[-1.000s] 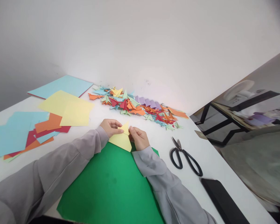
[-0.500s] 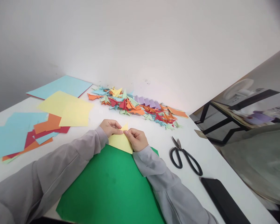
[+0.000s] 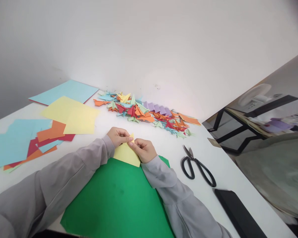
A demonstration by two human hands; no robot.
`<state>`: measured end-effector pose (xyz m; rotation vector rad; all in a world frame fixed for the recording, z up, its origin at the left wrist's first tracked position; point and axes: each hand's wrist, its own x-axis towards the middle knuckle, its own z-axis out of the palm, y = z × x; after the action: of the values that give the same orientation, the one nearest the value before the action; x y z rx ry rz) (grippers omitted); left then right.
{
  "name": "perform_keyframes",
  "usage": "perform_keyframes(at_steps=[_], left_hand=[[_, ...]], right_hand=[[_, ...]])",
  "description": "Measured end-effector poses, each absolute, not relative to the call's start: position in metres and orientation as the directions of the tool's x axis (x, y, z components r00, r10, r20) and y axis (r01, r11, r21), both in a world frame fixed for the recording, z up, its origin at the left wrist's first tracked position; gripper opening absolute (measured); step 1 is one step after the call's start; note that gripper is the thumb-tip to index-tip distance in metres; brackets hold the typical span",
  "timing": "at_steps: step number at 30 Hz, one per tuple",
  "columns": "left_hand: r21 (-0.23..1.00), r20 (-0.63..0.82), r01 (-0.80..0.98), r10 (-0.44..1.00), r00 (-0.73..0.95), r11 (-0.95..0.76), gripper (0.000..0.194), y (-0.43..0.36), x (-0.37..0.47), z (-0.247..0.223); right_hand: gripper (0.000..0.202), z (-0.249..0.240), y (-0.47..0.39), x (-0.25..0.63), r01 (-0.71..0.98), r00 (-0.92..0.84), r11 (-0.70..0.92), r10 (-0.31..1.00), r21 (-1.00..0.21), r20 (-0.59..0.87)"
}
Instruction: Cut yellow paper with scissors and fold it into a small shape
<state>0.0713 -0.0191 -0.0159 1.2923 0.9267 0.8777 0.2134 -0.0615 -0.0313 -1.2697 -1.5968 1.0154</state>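
Note:
A small yellow piece of paper (image 3: 126, 156), narrowing to a point at its far end, is pinched between both hands over the far edge of a green sheet (image 3: 116, 195). My left hand (image 3: 118, 136) closes on its upper left side, thumb on top. My right hand (image 3: 144, 150) grips the upper right side, its thumb close to the left thumb near the tip. The fingers hide part of the paper's upper end, so the exact folds there cannot be made out.
Folded paper pieces in several colours (image 3: 139, 114) lie heaped along the wall. Scissors (image 3: 190, 158) and a black flat object (image 3: 238, 211) lie to the right. On the left are loose coloured papers (image 3: 15, 142), yellow sheets (image 3: 76, 119) and a light blue sheet (image 3: 67, 91).
My right hand has shifted slightly left and toward me along the yellow paper, which now tilts a little more. Less of its tip shows above the thumbs.

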Motion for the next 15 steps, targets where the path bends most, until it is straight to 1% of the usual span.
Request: perform_keyframes(at_steps=[3,7,10,13,15], left_hand=[[0.999,-0.043,-0.008,0.92,0.39,0.05,0.03,-0.0196,0.0726,-0.0194],[0.999,-0.001,-0.042,0.926,0.377,0.018,0.027,-0.0216,0.0753,-0.0201],[0.989,-0.064,-0.103,0.931,0.36,0.108,0.029,-0.0232,0.0761,-0.0169],[0.967,-0.131,-0.153,0.915,0.381,0.203,0.03,-0.0235,0.0762,-0.0147],[0.956,-0.149,-0.177,0.906,0.396,0.234,0.031,-0.0231,0.0766,-0.0147]], right_hand=[[0.044,-0.0305,-0.0608,0.215,0.294,-0.17,0.157,0.979,-0.943,0.11],[0.043,-0.0325,-0.0597,0.2183,0.222,-0.256,0.085,0.966,-0.971,0.026],[0.041,-0.0345,-0.0595,0.2196,0.186,-0.308,0.047,0.951,-0.981,-0.013],[0.04,-0.0343,-0.0598,0.2197,0.156,-0.323,0.021,0.946,-0.988,-0.031],[0.04,-0.0335,-0.0599,0.2199,0.133,-0.326,0.004,0.944,-0.991,-0.04]])
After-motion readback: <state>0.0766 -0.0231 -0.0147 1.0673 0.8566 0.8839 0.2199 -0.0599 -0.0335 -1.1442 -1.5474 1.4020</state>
